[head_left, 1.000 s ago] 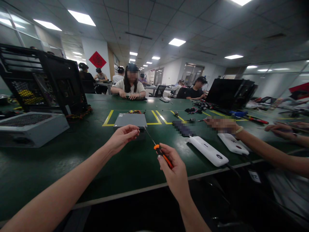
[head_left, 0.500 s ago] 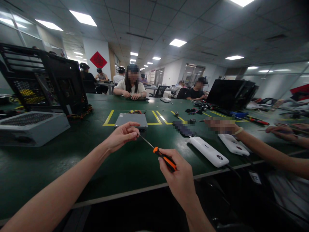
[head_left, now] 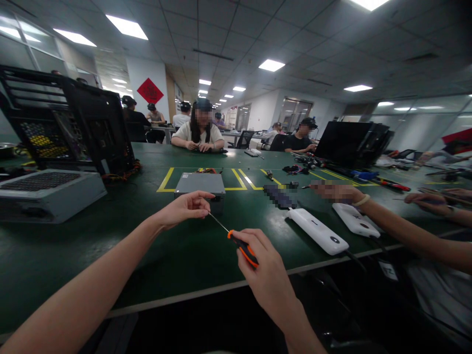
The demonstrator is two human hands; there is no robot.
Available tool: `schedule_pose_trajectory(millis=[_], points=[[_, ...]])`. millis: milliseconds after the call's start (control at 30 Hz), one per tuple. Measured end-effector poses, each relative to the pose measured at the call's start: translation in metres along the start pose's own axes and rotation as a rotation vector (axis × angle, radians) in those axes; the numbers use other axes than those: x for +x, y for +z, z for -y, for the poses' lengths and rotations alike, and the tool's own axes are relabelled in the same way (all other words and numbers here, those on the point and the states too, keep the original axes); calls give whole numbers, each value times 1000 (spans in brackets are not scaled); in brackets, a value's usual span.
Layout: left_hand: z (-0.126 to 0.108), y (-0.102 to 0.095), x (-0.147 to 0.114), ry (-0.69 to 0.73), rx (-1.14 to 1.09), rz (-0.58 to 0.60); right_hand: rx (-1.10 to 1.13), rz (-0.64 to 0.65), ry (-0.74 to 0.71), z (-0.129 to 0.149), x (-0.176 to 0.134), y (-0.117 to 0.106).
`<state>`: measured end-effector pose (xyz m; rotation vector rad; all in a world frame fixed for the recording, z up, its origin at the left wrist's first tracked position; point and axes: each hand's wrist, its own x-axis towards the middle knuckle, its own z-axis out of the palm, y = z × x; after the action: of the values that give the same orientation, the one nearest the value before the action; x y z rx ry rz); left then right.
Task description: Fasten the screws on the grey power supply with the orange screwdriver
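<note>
My right hand (head_left: 263,265) is wrapped around the orange-and-black handle of a screwdriver (head_left: 244,250). Its thin metal shaft points up and to the left, toward my left hand (head_left: 188,209). There the thumb and fingers are curled together at the shaft's tip; whatever small thing they pinch, if any, is too small to make out. Just behind my left hand, a grey metal power supply unit (head_left: 201,183) lies on the green table (head_left: 165,260), its lower front partly covered by my fingers.
At left are another power supply unit (head_left: 51,194) and an open black computer case (head_left: 70,123). White power banks (head_left: 317,231) lie at right, near a co-worker's arm (head_left: 398,216). Cables (head_left: 308,161) and a dark monitor-like panel (head_left: 344,142) stand farther back. A person (head_left: 199,130) sits opposite.
My right hand and the screwdriver have shifted slightly left and down. My left hand has moved a little left, its index finger straighter, and the tip now sits by the thumb.
</note>
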<state>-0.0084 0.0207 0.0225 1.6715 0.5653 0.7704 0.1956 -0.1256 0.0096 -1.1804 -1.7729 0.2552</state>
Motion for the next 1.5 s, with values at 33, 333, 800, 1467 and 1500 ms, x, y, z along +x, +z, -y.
schedule_pose_trajectory(millis=[33, 333, 800, 1467, 1500], points=[[1, 0, 0, -12, -4, 1, 29, 18, 40, -1, -1, 2], [10, 2, 3, -88, -105, -106, 791, 194, 473, -18, -4, 39], [18, 11, 8, -206, -351, -291, 1354, 65, 841, -4, 13, 62], [21, -2, 3, 375, 1317, -681, 1460, -21, 990, -8, 37, 76], [23, -3, 3, 373, 1321, -692, 1463, -23, 990, -8, 38, 76]])
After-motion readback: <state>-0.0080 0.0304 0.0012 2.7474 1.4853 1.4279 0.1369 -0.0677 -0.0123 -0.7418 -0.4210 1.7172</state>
